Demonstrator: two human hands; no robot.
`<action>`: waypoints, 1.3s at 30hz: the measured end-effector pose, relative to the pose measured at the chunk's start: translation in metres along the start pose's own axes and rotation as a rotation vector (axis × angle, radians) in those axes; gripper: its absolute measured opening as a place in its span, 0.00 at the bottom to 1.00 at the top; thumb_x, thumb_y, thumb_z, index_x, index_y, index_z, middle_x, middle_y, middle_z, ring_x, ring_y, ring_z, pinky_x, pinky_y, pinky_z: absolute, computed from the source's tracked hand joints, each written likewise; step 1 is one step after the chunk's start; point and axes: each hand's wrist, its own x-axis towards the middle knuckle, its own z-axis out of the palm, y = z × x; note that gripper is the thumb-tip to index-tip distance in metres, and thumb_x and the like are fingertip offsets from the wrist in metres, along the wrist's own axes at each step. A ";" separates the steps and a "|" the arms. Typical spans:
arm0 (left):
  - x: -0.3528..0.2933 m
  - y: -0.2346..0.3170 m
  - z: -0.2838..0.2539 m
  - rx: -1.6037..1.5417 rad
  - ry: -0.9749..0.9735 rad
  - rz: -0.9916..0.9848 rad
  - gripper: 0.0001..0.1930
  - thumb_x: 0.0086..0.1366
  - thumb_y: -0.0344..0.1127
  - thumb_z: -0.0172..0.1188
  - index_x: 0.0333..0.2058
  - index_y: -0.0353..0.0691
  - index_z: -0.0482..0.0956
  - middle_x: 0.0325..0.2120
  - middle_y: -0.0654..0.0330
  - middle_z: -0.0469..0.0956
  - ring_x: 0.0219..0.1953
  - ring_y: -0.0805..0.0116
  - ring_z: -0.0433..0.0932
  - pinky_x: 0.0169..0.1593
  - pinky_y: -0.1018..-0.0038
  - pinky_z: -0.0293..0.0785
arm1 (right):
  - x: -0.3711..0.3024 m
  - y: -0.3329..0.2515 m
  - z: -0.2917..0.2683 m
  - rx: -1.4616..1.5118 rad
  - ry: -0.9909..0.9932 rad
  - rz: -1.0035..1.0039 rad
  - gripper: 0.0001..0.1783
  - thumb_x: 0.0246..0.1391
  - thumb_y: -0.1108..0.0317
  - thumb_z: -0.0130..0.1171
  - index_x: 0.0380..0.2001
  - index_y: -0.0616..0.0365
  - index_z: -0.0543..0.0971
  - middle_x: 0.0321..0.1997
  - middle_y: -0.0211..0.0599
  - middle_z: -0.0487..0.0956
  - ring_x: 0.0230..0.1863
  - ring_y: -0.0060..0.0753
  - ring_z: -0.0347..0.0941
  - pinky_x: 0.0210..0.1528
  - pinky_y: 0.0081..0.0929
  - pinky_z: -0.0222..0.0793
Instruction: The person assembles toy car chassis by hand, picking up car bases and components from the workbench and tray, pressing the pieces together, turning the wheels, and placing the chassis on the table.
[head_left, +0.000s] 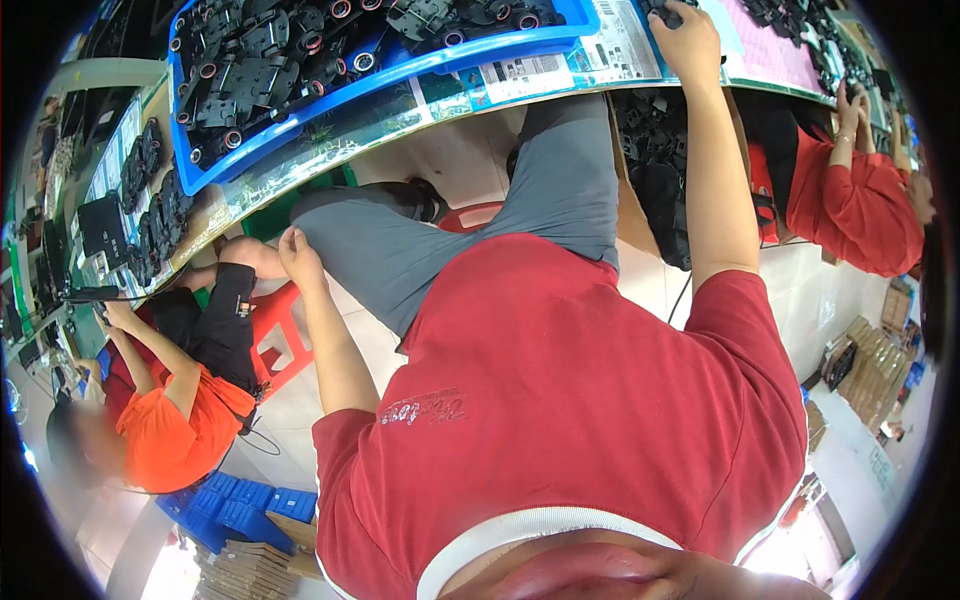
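At the top of the head view, my right hand (687, 42) reaches over the worktable and closes around a small black part (664, 12). Its exact kind is too hidden to tell. My left hand (300, 258) is below the table edge beside my left thigh, its fingers curled together and no object visible in them. A blue plastic tray (400, 78) on the table lies to the left of my right hand. Heaped in it are black plastic assemblies (262, 92), several with round copper-coloured rings.
Printed sheets (612, 48) cover the table beside the tray. A carton of black parts (655, 150) stands under the table by my right leg. More black parts lie at the far left and upper right. Co-workers sit on both sides, one in an orange shirt (185, 430), another in red (850, 215).
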 end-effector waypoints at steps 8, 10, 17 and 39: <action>-0.003 0.004 0.000 0.041 0.040 0.070 0.15 0.70 0.34 0.58 0.49 0.30 0.79 0.44 0.52 0.80 0.45 0.66 0.78 0.51 0.72 0.72 | -0.011 0.022 0.024 -0.078 -0.022 -0.044 0.27 0.50 0.48 0.67 0.47 0.55 0.84 0.49 0.53 0.81 0.55 0.55 0.76 0.59 0.44 0.72; -0.008 0.011 0.003 0.128 0.035 0.180 0.14 0.69 0.34 0.58 0.48 0.31 0.80 0.44 0.50 0.80 0.44 0.64 0.78 0.50 0.71 0.74 | -0.009 0.019 0.025 -0.072 0.014 -0.074 0.28 0.48 0.48 0.69 0.47 0.57 0.84 0.48 0.55 0.82 0.53 0.56 0.77 0.56 0.44 0.72; -0.116 0.158 0.069 -0.112 -0.496 0.174 0.12 0.68 0.37 0.62 0.46 0.37 0.81 0.38 0.58 0.82 0.40 0.70 0.80 0.46 0.73 0.76 | -0.045 0.014 -0.015 1.317 -0.253 0.772 0.18 0.63 0.65 0.61 0.49 0.69 0.79 0.47 0.42 0.82 0.50 0.40 0.78 0.54 0.39 0.74; -0.091 0.230 -0.004 -0.999 -0.493 0.028 0.23 0.72 0.37 0.45 0.62 0.35 0.59 0.51 0.45 0.75 0.48 0.51 0.81 0.42 0.53 0.85 | -0.109 -0.214 -0.070 0.755 -0.576 -0.593 0.18 0.47 0.71 0.71 0.43 0.63 0.82 0.43 0.45 0.82 0.46 0.48 0.80 0.48 0.36 0.76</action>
